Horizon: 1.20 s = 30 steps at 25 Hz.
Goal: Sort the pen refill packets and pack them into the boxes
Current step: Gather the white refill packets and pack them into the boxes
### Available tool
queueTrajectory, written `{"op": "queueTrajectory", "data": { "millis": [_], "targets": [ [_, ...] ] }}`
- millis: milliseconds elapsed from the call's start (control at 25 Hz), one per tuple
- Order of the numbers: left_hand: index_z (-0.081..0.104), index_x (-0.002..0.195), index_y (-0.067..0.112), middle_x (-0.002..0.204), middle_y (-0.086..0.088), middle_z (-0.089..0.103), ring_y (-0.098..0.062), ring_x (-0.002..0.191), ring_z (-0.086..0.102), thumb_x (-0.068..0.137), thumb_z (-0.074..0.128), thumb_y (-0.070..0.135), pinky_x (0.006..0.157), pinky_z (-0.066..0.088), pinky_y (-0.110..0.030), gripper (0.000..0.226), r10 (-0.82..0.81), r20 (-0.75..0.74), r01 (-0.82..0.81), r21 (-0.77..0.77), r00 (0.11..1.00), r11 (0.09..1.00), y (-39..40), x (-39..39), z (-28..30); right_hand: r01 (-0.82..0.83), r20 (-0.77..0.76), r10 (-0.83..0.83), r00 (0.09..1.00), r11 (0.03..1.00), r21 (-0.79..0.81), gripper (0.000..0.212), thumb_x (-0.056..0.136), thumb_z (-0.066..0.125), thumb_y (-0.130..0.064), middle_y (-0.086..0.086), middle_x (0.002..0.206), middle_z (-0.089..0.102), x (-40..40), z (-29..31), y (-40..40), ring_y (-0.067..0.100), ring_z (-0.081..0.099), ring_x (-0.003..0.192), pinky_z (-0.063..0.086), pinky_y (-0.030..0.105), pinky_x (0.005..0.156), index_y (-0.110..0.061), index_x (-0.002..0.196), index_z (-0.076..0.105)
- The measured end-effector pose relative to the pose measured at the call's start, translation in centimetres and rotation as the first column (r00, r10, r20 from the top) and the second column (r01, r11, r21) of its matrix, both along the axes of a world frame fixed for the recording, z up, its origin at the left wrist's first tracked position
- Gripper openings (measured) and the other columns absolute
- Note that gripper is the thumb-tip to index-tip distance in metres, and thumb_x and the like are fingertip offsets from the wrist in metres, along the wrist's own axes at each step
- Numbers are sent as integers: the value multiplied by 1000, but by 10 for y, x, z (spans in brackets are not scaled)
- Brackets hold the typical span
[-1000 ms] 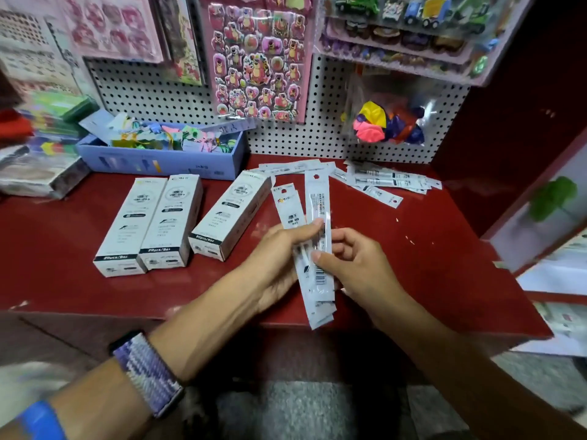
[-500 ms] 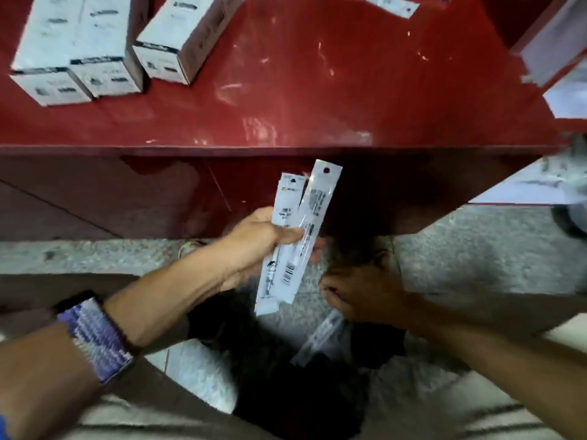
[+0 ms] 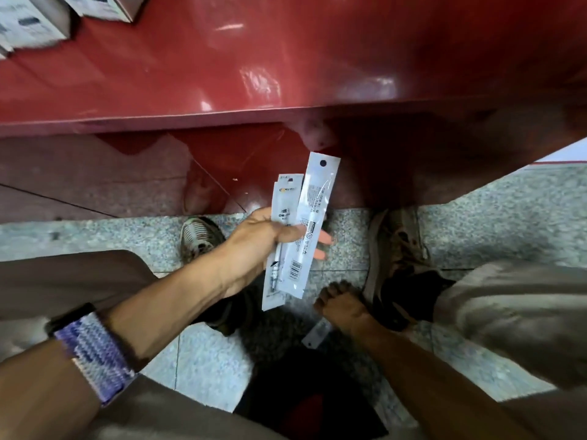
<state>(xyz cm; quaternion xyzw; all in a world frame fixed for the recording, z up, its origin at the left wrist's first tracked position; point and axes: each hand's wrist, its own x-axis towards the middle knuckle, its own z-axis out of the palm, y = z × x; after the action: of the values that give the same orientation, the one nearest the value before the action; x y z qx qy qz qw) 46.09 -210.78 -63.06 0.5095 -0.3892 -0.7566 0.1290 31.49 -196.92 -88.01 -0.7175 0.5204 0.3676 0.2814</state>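
Left hand [image 3: 254, 246]: pinching a fan of refill packets [image 3: 301, 230] below the counter's front edge [image 3: 286, 112].
Right hand [image 3: 341, 308]: down at the floor, fingers curled on a dropped packet [image 3: 317, 334].
Risk: loose fan could slip while stooping.
Boxes [image 3: 28, 23]: counter's far-left corner, cropped, blurred.
Unclear: packet labels.

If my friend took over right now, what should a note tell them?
Left hand grips a few refill packets below the red counter.
Right hand reaches down at a dropped packet near the floor; its grip is hidden.
Boxes sit on the counter's far left corner.
Done: nothing visibly packed.
Left: retrieve the dropped packet, sort, then fill the boxes.
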Motion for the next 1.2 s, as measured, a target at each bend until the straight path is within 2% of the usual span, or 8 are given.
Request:
{"op": "queueTrajectory", "data": {
  "millis": [120, 440, 640, 760, 840, 1000, 1080, 1200],
  "targets": [
    [69, 106, 8, 101, -18, 74, -33, 88, 73, 95, 49, 0, 82, 57, -49, 23, 3, -16, -3, 2, 1000, 1000, -6, 1, -1, 38, -55, -40, 998, 998, -43, 16, 50, 69, -34, -2, 66, 64, -20, -36, -1, 29, 63, 77, 53, 47, 71, -20, 58, 72],
    [66, 110, 5, 102, -18, 74, -32, 89, 72, 95, 48, 0, 83, 57, -50, 24, -7, -15, 7, -27, 1000, 1000, 2, 2, 5, 222, 124, -195, 973, 936, -273, 37, 58, 34, -17, 11, 55, 59, -11, -27, 5, 32, 57, 47, 52, 43, 52, -11, 73, 68],
    [67, 108, 8, 101, -18, 74, -32, 89, 72, 96, 47, 0, 83, 57, -47, 25, 26, 7, -26, -25, 1000, 999, 7, 7, 3, 211, 49, -205, 977, 948, -238, 39, 58, 32, -17, 9, 61, 60, -14, -36, 13, 34, 58, 62, 51, 43, 60, -12, 64, 70],
    [66, 109, 7, 101, -17, 74, -32, 88, 72, 96, 47, 0, 80, 58, -45, 25, 10, 11, -10, -21, 1000, 1000, 8, 2, -1, 193, 39, -189, 981, 952, -237, 33, 69, 44, -13, 7, 85, 68, -15, 5, 0, 34, 61, 83, 52, 43, 75, -15, 83, 73],
    [66, 108, 7, 101, -18, 74, -31, 86, 73, 95, 47, -1, 79, 59, -45, 24, -1, -4, 1, -24, 1000, 1000, 7, -6, 0, 328, 229, -286, 930, 929, -170, 19, 75, 57, -13, 5, 95, 69, -19, 26, -19, 28, 64, 88, 50, 35, 77, -18, 91, 67],
    [68, 101, 3, 98, -19, 74, -27, 79, 73, 94, 47, -3, 76, 59, -44, 23, -11, -91, 6, -52, 996, 999, -1, -24, 25, 602, 510, -630, 585, 759, 248, 21, 74, 76, -3, -5, 76, 59, -28, 77, -66, 17, 57, 72, 45, 29, 61, -16, 88, 66],
    [68, 101, 0, 96, -19, 74, -26, 77, 73, 93, 48, -3, 74, 59, -44, 22, -37, -147, 23, -99, 988, 995, -9, -30, 47, 558, 538, -607, 585, 782, 277, 21, 71, 80, -9, 0, 81, 62, -44, 123, -93, 17, 60, 74, 51, 29, 68, -14, 86, 66],
    [71, 97, 3, 91, -16, 75, -25, 77, 73, 91, 50, -5, 73, 60, -39, 23, -85, -210, 45, -191, 974, 981, -21, -32, 91, 370, 484, -422, 767, 906, 204, 33, 69, 82, -18, 1, 89, 64, -72, 221, -130, 19, 61, 81, 51, 23, 75, -12, 97, 65]
  ]
}}
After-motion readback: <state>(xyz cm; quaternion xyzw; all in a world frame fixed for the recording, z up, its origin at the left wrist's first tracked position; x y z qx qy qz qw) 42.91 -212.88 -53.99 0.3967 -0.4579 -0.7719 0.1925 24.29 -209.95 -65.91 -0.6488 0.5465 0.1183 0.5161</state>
